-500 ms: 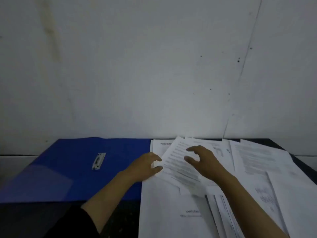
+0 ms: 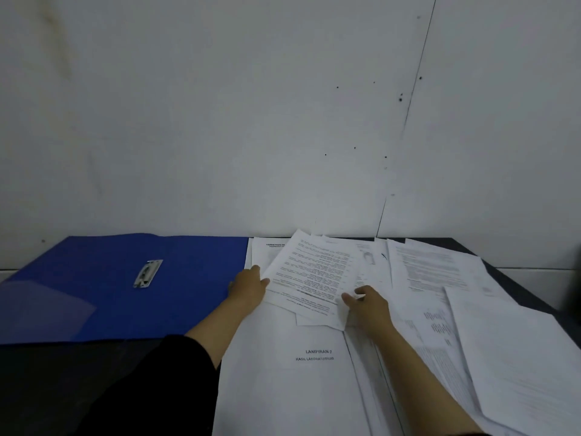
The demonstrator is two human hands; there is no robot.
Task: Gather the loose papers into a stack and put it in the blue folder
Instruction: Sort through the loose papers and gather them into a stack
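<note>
2 bare hands work on a dark table (image 2: 515, 278) in front of a pale wall (image 2: 220, 105). the left hand (image 2: 248, 286) lies at the left edge of a tilted printed sheet (image 2: 311, 272), with its fingers closed under or against that edge; how firmly it holds the sheet is hard to tell. the right hand (image 2: 367, 305) rests on the lower right corner of the same sheet, thumb and fingers bent and pinching the paper there. under both hands the loose papers (image 2: 440, 294) lie spread and overlapping, not yet in a stack; they reach far to the right of the right hand and also down toward the person. just below the hands is a white page with the heading "lampiran 7" (image 2: 317, 354). the blue folder (image 2: 110, 287) lies open and flat, just beside the left hand on its left side, touching the papers' edge. a metal clip (image 2: 147, 273) sits in the folder, well left of the left hand. a black sleeve (image 2: 176, 372) covers the left arm.
</note>
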